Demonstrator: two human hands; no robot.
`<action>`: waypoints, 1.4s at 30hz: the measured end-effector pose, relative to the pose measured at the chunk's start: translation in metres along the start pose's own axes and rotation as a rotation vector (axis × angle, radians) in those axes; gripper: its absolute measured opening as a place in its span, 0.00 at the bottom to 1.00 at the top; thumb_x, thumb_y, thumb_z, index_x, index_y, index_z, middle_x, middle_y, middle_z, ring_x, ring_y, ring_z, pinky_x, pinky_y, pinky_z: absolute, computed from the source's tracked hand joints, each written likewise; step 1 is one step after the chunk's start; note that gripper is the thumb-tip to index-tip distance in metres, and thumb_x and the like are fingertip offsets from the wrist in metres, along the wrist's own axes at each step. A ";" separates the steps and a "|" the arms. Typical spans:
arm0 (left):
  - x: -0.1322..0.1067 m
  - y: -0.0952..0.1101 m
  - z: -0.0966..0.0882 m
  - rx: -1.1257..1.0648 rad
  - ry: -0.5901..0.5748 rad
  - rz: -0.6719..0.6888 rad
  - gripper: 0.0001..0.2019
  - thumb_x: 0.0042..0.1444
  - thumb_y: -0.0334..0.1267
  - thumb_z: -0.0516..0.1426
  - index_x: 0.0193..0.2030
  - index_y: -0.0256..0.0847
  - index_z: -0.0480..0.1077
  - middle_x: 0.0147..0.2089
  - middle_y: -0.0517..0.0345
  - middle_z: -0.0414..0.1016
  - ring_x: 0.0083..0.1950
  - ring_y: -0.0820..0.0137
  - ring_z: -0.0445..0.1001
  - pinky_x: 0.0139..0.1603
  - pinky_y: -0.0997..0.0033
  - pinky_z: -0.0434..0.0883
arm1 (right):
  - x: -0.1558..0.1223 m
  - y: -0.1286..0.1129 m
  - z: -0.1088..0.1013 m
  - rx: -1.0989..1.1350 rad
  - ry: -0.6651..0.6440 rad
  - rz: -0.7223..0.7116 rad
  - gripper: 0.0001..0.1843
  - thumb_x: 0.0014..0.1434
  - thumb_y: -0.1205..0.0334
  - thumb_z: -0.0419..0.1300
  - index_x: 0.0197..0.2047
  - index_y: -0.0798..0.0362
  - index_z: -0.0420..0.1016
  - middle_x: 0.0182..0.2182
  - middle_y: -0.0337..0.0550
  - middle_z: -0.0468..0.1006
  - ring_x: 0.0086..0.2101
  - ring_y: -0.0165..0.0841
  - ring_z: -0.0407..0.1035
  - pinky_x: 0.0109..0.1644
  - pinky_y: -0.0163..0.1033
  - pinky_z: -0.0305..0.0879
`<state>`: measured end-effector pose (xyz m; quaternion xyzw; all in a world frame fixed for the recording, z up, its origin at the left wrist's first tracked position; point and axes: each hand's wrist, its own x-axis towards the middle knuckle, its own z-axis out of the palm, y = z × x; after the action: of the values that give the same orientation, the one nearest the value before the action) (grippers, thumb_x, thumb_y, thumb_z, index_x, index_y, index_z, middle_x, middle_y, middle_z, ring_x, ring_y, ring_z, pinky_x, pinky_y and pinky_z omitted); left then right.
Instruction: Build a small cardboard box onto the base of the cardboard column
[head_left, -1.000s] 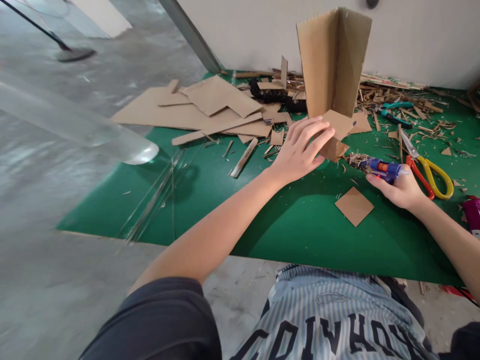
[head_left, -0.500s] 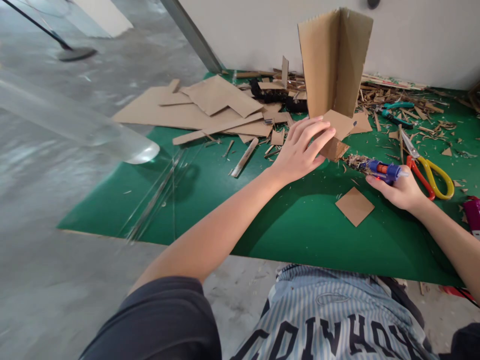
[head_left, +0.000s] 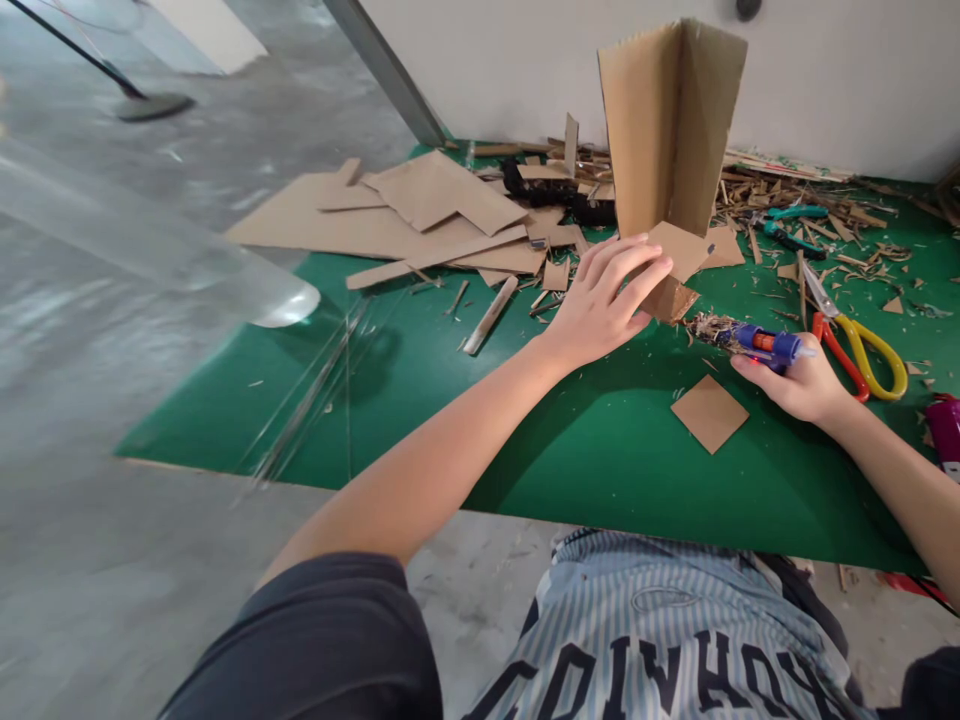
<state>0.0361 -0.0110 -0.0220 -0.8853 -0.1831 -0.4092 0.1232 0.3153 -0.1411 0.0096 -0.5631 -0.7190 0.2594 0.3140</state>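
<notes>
My left hand (head_left: 607,300) is closed around a small cardboard piece (head_left: 667,297) at the foot of a tall folded cardboard piece (head_left: 667,120) that stands upright. A flat cardboard square (head_left: 679,250) shows just beyond its fingertips. In my right hand (head_left: 802,385) is a blue hot glue gun (head_left: 765,343), pointing left. Its tip, crusted with fibrous scraps, is at the lower edge of the small piece; whether they touch I cannot tell. A loose cardboard square (head_left: 709,414) lies on the green table below the glue gun.
Scissors (head_left: 855,330) with red and yellow handles and teal pliers (head_left: 795,230) lie at the right. Cardboard sheets (head_left: 442,190) and scraps cover the back of the green tabletop (head_left: 585,450). A purple object (head_left: 943,430) is at the right edge. A wall (head_left: 525,70) stands behind.
The glue gun's tip has shifted very slightly left and down along the small cardboard piece. My left hand stays in place.
</notes>
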 end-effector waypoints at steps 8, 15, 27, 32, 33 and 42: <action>-0.002 0.000 0.000 -0.010 -0.040 -0.054 0.36 0.67 0.42 0.58 0.76 0.52 0.45 0.68 0.42 0.66 0.72 0.49 0.66 0.70 0.39 0.67 | 0.000 -0.002 -0.017 -0.333 0.041 -0.164 0.17 0.59 0.45 0.61 0.33 0.52 0.74 0.24 0.43 0.73 0.24 0.32 0.63 0.31 0.39 0.56; -0.007 -0.001 0.006 -0.158 -0.032 -0.339 0.42 0.58 0.53 0.66 0.71 0.42 0.51 0.67 0.37 0.65 0.70 0.46 0.68 0.68 0.43 0.71 | 0.008 -0.004 -0.049 -1.015 0.251 0.219 0.26 0.62 0.47 0.57 0.56 0.57 0.73 0.40 0.58 0.81 0.32 0.42 0.70 0.36 0.45 0.51; 0.000 0.012 0.009 -0.818 -0.069 -0.604 0.42 0.48 0.67 0.67 0.63 0.46 0.61 0.67 0.41 0.70 0.64 0.54 0.77 0.59 0.51 0.80 | 0.009 0.011 -0.044 -0.985 0.184 0.465 0.29 0.68 0.57 0.45 0.62 0.71 0.64 0.50 0.81 0.72 0.51 0.65 0.70 0.44 0.58 0.61; 0.003 0.015 0.007 -0.800 -0.087 -0.557 0.41 0.49 0.67 0.67 0.61 0.45 0.61 0.66 0.43 0.71 0.64 0.55 0.77 0.62 0.50 0.79 | 0.006 0.001 -0.047 -1.061 0.249 0.321 0.31 0.70 0.51 0.45 0.59 0.72 0.69 0.50 0.80 0.72 0.52 0.70 0.67 0.46 0.64 0.62; 0.003 0.015 0.006 -0.792 -0.091 -0.558 0.41 0.49 0.66 0.67 0.61 0.44 0.61 0.66 0.42 0.70 0.65 0.55 0.76 0.62 0.51 0.79 | 0.006 -0.003 -0.047 -1.055 0.254 0.242 0.30 0.70 0.51 0.46 0.58 0.69 0.71 0.50 0.76 0.73 0.52 0.67 0.67 0.47 0.63 0.62; -0.006 0.003 0.010 -0.532 -0.092 -0.578 0.44 0.52 0.66 0.65 0.68 0.48 0.54 0.69 0.39 0.65 0.68 0.51 0.72 0.63 0.48 0.75 | -0.011 -0.029 -0.004 -0.668 -0.292 -0.328 0.37 0.58 0.30 0.61 0.54 0.54 0.77 0.53 0.54 0.74 0.53 0.50 0.65 0.59 0.56 0.62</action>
<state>0.0402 -0.0119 -0.0331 -0.8157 -0.3176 -0.4202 -0.2392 0.3018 -0.1588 0.0312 -0.4691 -0.8813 0.0354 0.0452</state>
